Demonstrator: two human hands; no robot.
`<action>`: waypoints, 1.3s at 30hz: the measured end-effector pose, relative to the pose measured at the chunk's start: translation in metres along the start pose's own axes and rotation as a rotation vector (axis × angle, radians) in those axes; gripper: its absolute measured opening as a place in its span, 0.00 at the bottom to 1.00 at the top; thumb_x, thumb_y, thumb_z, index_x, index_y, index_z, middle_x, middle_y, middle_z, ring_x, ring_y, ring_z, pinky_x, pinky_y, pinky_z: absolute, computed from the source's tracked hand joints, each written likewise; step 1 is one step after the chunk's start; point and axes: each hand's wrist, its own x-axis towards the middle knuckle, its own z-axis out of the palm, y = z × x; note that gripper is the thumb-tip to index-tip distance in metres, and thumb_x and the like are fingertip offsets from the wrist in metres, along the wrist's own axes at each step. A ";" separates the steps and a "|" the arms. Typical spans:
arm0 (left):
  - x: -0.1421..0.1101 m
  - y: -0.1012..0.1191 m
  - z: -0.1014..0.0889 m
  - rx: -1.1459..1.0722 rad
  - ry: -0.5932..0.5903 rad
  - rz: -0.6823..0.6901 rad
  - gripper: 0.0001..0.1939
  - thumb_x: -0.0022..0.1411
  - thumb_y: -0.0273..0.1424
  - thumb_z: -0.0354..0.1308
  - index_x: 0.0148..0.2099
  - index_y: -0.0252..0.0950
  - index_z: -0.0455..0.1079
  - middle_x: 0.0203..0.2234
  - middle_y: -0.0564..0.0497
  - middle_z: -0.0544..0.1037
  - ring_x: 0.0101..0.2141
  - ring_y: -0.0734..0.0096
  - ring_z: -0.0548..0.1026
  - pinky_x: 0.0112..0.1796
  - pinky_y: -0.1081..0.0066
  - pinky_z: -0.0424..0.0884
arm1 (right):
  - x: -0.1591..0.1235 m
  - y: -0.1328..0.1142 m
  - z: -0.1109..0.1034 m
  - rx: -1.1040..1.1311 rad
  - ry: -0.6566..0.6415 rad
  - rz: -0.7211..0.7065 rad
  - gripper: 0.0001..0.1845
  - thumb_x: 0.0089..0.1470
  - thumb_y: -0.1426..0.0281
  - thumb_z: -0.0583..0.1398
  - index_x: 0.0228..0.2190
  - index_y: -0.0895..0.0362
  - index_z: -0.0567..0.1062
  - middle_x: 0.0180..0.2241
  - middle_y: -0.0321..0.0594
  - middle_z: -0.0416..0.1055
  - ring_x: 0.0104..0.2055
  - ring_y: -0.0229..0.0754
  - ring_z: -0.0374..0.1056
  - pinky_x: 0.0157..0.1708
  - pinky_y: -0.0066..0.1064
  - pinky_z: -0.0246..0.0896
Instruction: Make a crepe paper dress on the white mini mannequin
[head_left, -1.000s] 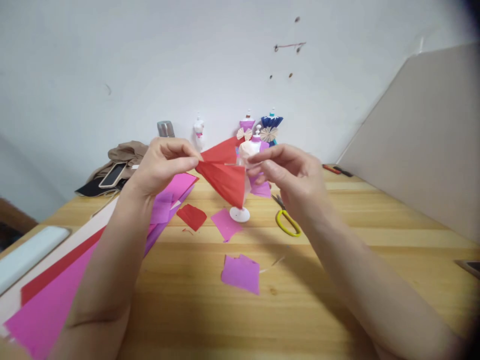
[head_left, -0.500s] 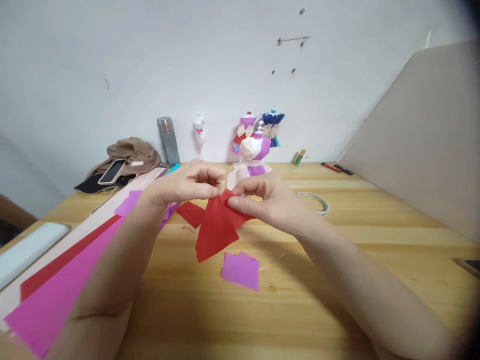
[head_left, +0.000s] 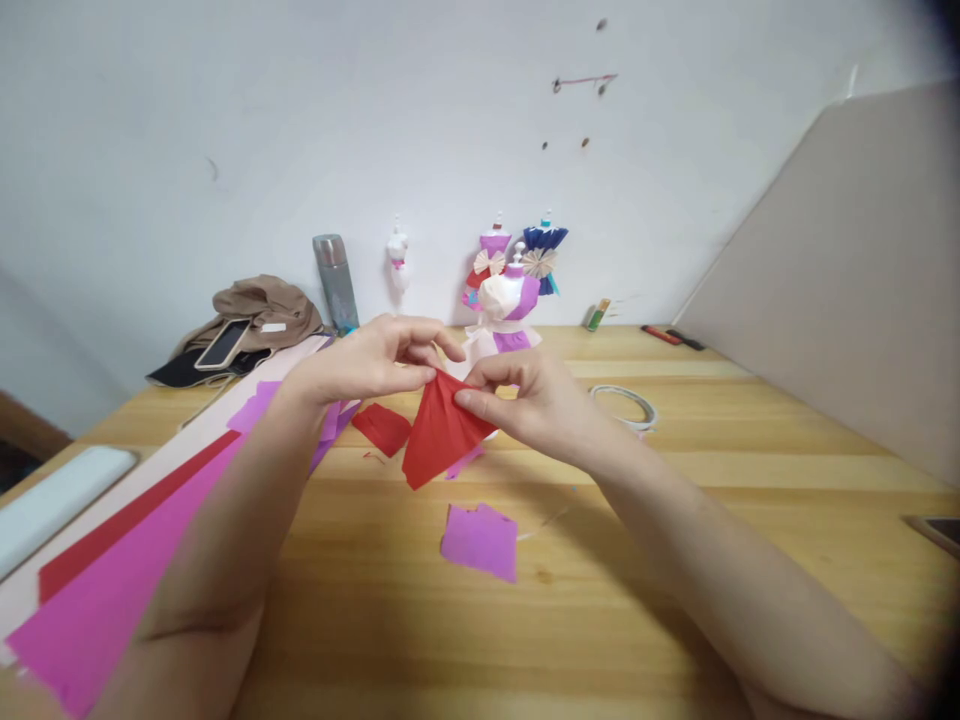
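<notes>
A piece of red paper (head_left: 446,430), gathered into folds at the top and fanning out below, hangs between my two hands above the table. My left hand (head_left: 375,360) has its thumb and fingers closed at the paper's narrow top corner, other fingers loosely bent. With thumb and index finger, my right hand (head_left: 532,405) pinches its right edge. Just behind them stands a small dress form (head_left: 506,310) dressed in cream and purple paper with a band at its waist; its base is largely hidden. A red scrap (head_left: 381,430) and a purple scrap (head_left: 480,542) lie nearby.
Along the wall stand more dress forms (head_left: 546,255) and a grey flask (head_left: 336,285). Coloured paper sheets (head_left: 112,590) cover the left side, beside a white case (head_left: 64,500), brown cloth (head_left: 266,305) and a phone (head_left: 223,345). A tape roll (head_left: 626,405) lies right; a partition (head_left: 840,260) rises beyond.
Both hands have come down and closer together with the red paper, off the front of the dress form. The paper has swung from sideways to hanging, and my right hand now pinches it.
</notes>
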 end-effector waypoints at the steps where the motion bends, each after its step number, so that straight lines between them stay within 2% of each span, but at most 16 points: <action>1: -0.001 0.000 -0.001 0.051 0.006 0.005 0.13 0.53 0.27 0.58 0.42 0.37 0.76 0.28 0.54 0.80 0.28 0.73 0.75 0.31 0.74 0.70 | 0.000 0.000 -0.001 -0.021 -0.007 -0.006 0.16 0.55 0.65 0.62 0.18 0.54 0.72 0.18 0.34 0.68 0.22 0.37 0.62 0.24 0.32 0.54; 3: -0.003 0.002 -0.005 0.176 0.050 0.010 0.12 0.53 0.28 0.57 0.40 0.37 0.77 0.31 0.52 0.81 0.32 0.69 0.77 0.35 0.72 0.70 | 0.000 0.000 -0.004 -0.048 0.040 -0.029 0.14 0.55 0.65 0.62 0.19 0.54 0.74 0.20 0.35 0.71 0.24 0.38 0.65 0.26 0.33 0.56; 4: -0.005 0.004 -0.007 0.242 0.088 0.001 0.11 0.52 0.27 0.56 0.39 0.37 0.77 0.31 0.52 0.81 0.33 0.68 0.77 0.36 0.71 0.70 | 0.001 0.001 -0.007 -0.047 0.112 -0.047 0.13 0.55 0.65 0.63 0.20 0.54 0.76 0.21 0.35 0.72 0.26 0.39 0.67 0.27 0.33 0.58; 8: -0.014 0.011 -0.018 0.442 0.332 -0.087 0.08 0.50 0.24 0.54 0.33 0.38 0.72 0.25 0.53 0.76 0.30 0.66 0.74 0.35 0.68 0.68 | 0.010 0.009 -0.029 -0.011 0.579 -0.100 0.05 0.54 0.67 0.65 0.27 0.53 0.78 0.27 0.38 0.76 0.31 0.44 0.71 0.33 0.37 0.63; 9: -0.017 0.012 -0.021 0.463 0.403 -0.103 0.07 0.49 0.23 0.54 0.31 0.38 0.71 0.23 0.53 0.74 0.29 0.66 0.73 0.35 0.68 0.67 | 0.015 0.010 -0.035 -0.033 0.656 -0.084 0.03 0.53 0.66 0.66 0.30 0.52 0.78 0.28 0.39 0.76 0.31 0.44 0.71 0.33 0.38 0.64; 11: -0.021 0.013 -0.027 0.489 0.528 -0.125 0.06 0.48 0.22 0.54 0.28 0.39 0.68 0.21 0.54 0.71 0.30 0.65 0.72 0.36 0.67 0.67 | 0.026 0.010 -0.047 -0.129 0.722 -0.039 0.07 0.52 0.64 0.67 0.34 0.53 0.79 0.30 0.39 0.75 0.30 0.43 0.70 0.33 0.38 0.63; 13: -0.023 0.011 -0.033 0.505 0.620 -0.153 0.07 0.46 0.22 0.54 0.26 0.39 0.66 0.20 0.54 0.69 0.30 0.62 0.73 0.37 0.65 0.68 | 0.041 0.006 -0.056 -0.243 0.684 -0.017 0.08 0.53 0.62 0.66 0.32 0.54 0.79 0.29 0.39 0.75 0.32 0.44 0.70 0.35 0.39 0.64; 16: -0.025 0.007 -0.038 0.490 0.707 -0.199 0.08 0.46 0.21 0.56 0.26 0.40 0.66 0.20 0.53 0.69 0.33 0.58 0.74 0.39 0.63 0.69 | 0.064 -0.005 -0.064 -0.404 0.632 0.034 0.15 0.56 0.62 0.65 0.21 0.56 0.74 0.24 0.41 0.73 0.35 0.46 0.71 0.38 0.39 0.64; 20: -0.027 0.004 -0.042 0.364 0.742 -0.172 0.09 0.46 0.20 0.58 0.27 0.40 0.66 0.20 0.52 0.69 0.38 0.54 0.75 0.42 0.61 0.69 | 0.087 -0.019 -0.072 -0.513 0.516 0.109 0.16 0.51 0.68 0.68 0.18 0.58 0.71 0.26 0.45 0.75 0.41 0.48 0.71 0.40 0.38 0.64; 24: -0.030 0.003 -0.044 0.316 0.738 -0.154 0.08 0.46 0.21 0.58 0.26 0.40 0.66 0.21 0.52 0.70 0.40 0.54 0.75 0.42 0.61 0.70 | 0.093 -0.017 -0.081 -0.535 0.382 0.081 0.14 0.51 0.69 0.66 0.19 0.61 0.73 0.28 0.42 0.75 0.41 0.44 0.72 0.39 0.33 0.62; 28: -0.030 0.000 -0.044 0.357 0.744 -0.158 0.08 0.47 0.20 0.58 0.27 0.40 0.67 0.20 0.53 0.69 0.38 0.55 0.76 0.42 0.61 0.70 | 0.092 -0.012 -0.092 -0.579 0.321 -0.023 0.11 0.50 0.70 0.68 0.21 0.62 0.77 0.24 0.39 0.75 0.33 0.37 0.70 0.33 0.29 0.62; 31: -0.029 -0.002 -0.044 0.390 0.740 -0.166 0.09 0.47 0.19 0.57 0.27 0.40 0.68 0.20 0.53 0.70 0.36 0.56 0.75 0.42 0.60 0.70 | 0.092 -0.018 -0.094 -0.641 0.264 0.009 0.11 0.52 0.69 0.67 0.24 0.64 0.79 0.23 0.37 0.74 0.28 0.32 0.67 0.29 0.28 0.58; 35: -0.025 0.006 -0.040 0.446 0.749 -0.210 0.11 0.45 0.18 0.58 0.25 0.41 0.66 0.19 0.53 0.69 0.36 0.54 0.76 0.41 0.60 0.70 | 0.092 -0.031 -0.091 -0.672 0.243 0.087 0.09 0.53 0.73 0.64 0.30 0.69 0.82 0.24 0.40 0.76 0.28 0.31 0.65 0.31 0.32 0.56; 39: -0.018 0.014 -0.031 0.586 0.740 -0.309 0.10 0.44 0.18 0.57 0.24 0.39 0.64 0.19 0.53 0.69 0.32 0.55 0.75 0.39 0.59 0.70 | 0.093 -0.032 -0.088 -0.617 0.206 0.056 0.09 0.54 0.74 0.63 0.31 0.68 0.83 0.24 0.39 0.76 0.28 0.31 0.64 0.32 0.32 0.56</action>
